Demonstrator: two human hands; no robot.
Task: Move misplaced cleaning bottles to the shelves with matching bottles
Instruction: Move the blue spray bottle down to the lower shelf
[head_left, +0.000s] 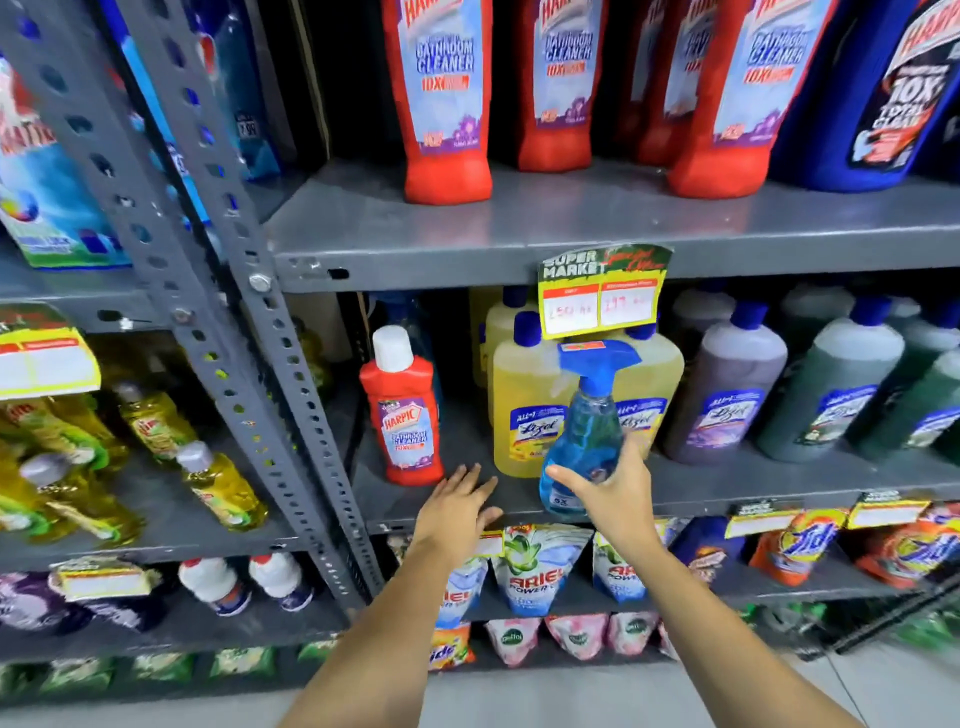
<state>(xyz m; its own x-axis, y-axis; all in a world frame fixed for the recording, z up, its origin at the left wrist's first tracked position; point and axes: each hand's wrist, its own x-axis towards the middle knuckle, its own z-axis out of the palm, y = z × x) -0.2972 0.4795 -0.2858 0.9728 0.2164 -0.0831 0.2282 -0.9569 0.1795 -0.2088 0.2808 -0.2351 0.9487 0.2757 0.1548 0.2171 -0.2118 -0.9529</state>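
Right behind the blue spray bottle (584, 431) stand yellow Lizol jugs (530, 400), with a price tag (602, 291) hanging above it from the upper shelf edge. To its left a small red Harpic bottle (402, 410) stands upright on the middle shelf (727, 483). My right hand (608, 488) has its grip closed round the translucent spray bottle's lower body. My left hand (462, 499) reaches flat, fingers spread, holding nothing, just below the Harpic bottle.

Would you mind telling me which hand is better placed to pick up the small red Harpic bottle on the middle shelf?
Left. The left hand is empty, open and just below the red bottle, while the right hand holds the spray bottle.
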